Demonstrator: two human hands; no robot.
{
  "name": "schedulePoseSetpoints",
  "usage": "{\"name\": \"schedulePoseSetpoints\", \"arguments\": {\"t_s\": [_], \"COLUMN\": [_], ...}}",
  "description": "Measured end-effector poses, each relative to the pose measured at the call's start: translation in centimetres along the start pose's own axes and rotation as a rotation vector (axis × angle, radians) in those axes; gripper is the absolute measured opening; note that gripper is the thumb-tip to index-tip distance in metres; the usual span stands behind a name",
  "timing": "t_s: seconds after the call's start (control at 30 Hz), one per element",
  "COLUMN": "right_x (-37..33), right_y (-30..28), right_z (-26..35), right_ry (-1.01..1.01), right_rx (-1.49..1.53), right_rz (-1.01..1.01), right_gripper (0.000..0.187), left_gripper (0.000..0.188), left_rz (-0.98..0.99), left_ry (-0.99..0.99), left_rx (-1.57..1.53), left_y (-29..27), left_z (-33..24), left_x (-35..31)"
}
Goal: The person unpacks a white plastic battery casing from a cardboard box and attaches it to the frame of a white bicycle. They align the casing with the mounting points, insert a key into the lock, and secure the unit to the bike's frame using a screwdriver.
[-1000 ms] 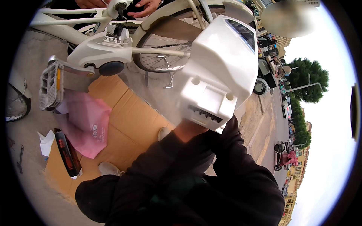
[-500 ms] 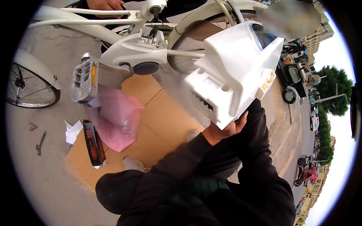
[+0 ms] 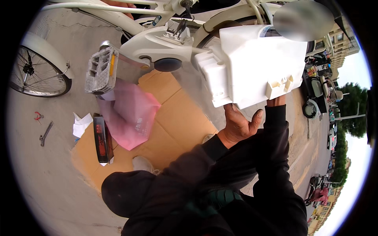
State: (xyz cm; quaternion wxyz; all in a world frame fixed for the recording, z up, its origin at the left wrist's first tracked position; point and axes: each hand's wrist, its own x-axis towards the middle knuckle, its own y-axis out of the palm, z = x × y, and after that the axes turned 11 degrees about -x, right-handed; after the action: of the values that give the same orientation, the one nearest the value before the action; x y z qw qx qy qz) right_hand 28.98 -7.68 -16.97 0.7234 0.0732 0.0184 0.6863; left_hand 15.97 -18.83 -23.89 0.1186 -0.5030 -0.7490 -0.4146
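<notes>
I hold a large white plastic housing (image 3: 256,65), boxy with moulded tabs, up in front of a white bicycle (image 3: 149,35). My left hand (image 3: 238,126) supports it from below, palm up, fingers against its underside. My right hand is hidden behind the housing; only its dark sleeve (image 3: 275,118) reaches up to the housing's lower right edge. The bicycle's grey pedal (image 3: 101,70) hangs to the left of the housing.
Flattened brown cardboard (image 3: 173,118) lies on the pavement with a pink plastic bag (image 3: 132,114), a black and red box (image 3: 102,137) and white paper (image 3: 80,124). A wrench (image 3: 45,133) and red tool (image 3: 38,116) lie left. Bicycle wheel (image 3: 37,74) at far left. Parked scooters (image 3: 319,88) right.
The housing has turned and moved up and right, now showing its side with tabs. My left hand has come into view under it. The view has shifted toward the bicycle.
</notes>
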Motion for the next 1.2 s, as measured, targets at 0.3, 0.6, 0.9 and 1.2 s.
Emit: {"name": "schedulePoseSetpoints", "arguments": {"t_s": [0.3, 0.6, 0.9, 1.2], "right_x": [-1.9, -5.7, -11.8, -14.5], "right_y": [-2.0, -4.8, -7.0, -8.4], "right_z": [0.7, 1.3, -0.8, -1.8], "right_ry": [0.062, 0.169, 0.302, 0.306], "right_rx": [-0.126, -0.309, -0.35, -0.316], "right_rz": [-0.084, -0.247, -0.376, -0.411], "right_gripper": [0.081, 0.079, 0.077, 0.076], "left_gripper": [0.086, 0.06, 0.057, 0.07], "left_rz": [-0.14, 0.006, 0.012, -0.001], "left_ry": [-0.078, -0.284, -0.027, 0.053], "left_rx": [-0.239, -0.318, -0.146, 0.035], "left_y": [-1.2, -1.9, -1.6, -1.8], "left_z": [-1.0, -3.5, -5.3, -6.8], "left_x": [0.8, -0.3, 1.7, 3.4]}}
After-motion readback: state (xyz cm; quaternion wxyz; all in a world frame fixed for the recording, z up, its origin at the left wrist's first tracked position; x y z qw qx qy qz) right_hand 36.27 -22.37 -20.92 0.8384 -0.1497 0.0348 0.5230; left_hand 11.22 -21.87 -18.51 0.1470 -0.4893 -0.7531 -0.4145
